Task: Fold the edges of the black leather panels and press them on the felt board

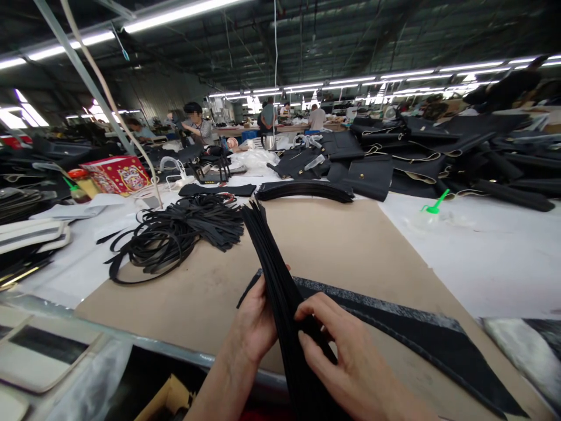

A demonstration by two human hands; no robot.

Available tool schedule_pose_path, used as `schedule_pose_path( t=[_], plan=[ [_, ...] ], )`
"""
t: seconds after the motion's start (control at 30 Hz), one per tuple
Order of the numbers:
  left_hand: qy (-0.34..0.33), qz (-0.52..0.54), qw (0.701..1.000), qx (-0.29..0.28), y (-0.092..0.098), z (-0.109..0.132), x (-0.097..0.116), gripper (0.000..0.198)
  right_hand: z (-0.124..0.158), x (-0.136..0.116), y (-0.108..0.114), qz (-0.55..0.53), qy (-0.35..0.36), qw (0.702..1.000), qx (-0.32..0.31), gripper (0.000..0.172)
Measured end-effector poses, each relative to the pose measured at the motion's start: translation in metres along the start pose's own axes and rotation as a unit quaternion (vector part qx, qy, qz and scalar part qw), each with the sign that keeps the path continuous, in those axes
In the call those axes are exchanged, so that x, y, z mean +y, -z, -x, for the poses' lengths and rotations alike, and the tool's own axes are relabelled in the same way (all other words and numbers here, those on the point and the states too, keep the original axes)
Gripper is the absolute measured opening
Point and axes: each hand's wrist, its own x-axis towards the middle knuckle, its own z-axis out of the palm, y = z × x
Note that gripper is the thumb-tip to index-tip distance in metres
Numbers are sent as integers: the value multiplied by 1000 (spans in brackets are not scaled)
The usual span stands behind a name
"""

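Observation:
A thick bundle of long black strips (272, 263) slants up from my lap over the table's front edge. My left hand (254, 321) is closed around it from the left side, its fingers partly behind the strips. On the right, the thumb and bent fingers of my right hand (337, 339) pinch the edge of the same bundle. Beneath and behind the bundle lies a long black tapered piece (412, 333) with a grey, rough-looking edge. What the fingertips behind the bundle touch is hidden.
Brown board (333, 234) covers the table's middle. A heap of black straps (175, 234) lies left, and a neat stack of black strips (307, 190) at the back. Black bags (368, 172) pile up behind. A green-tipped bottle (433, 207) stands right, a red box (118, 175) left.

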Motion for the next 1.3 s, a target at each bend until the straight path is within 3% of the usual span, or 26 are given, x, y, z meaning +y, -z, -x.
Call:
schedule_pose_path(
  t=[0.77,1.03,1.3],
  plan=[
    [-9,-12,1000,-16,2,-1,-1,29,1,4,-5,8,5,1000,21,22],
    [2,-7,996,-84,2,0,-3,31,4,7,-8,3,12,999,33,28],
    [2,-12,999,-29,-1,1,-3,27,4,3,-3,12,19,1000,22,17]
  ],
)
